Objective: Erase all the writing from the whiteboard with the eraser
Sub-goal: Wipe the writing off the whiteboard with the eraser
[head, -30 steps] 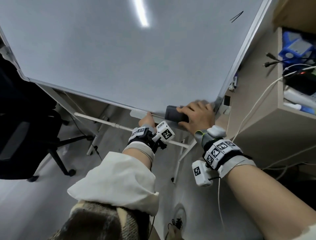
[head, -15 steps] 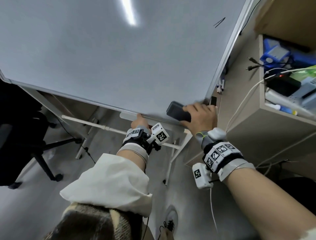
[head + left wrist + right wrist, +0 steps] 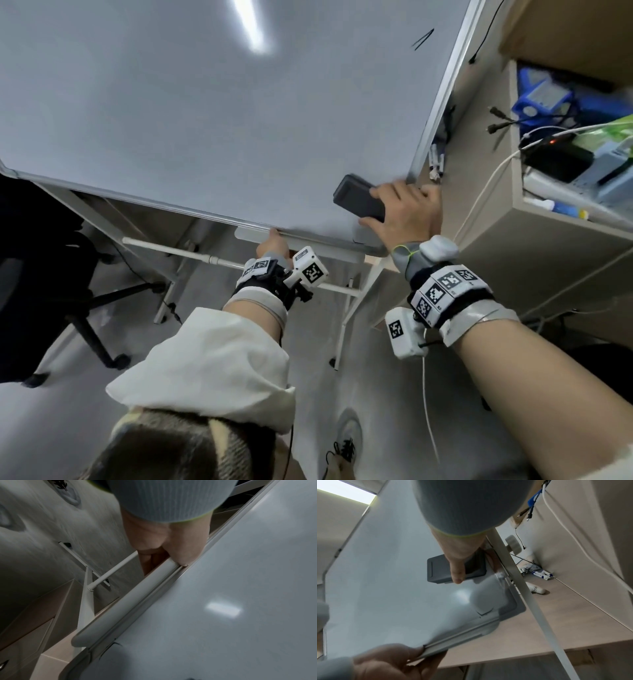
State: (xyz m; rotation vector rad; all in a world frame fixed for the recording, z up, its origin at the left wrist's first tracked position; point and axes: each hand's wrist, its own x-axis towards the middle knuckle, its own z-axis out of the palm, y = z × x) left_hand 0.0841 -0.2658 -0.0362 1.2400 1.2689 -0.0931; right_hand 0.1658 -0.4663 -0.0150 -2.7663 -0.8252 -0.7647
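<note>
Cool, dim indoor light leaves a bright streak of glare on my whiteboard [image 3: 205,120], while both wrist views are soft with motion blur and my head view bends straight edges outward.

The right hand [image 3: 404,212] presses a dark eraser [image 3: 358,201] against the whiteboard [image 3: 205,120] near its lower right corner; the left hand [image 3: 274,245] grips the bottom edge.

Glossy whiteboard [image 3: 205,120] — matt plastic eraser [image 3: 356,200] — wood-look shelf [image 3: 479,205].
</note>
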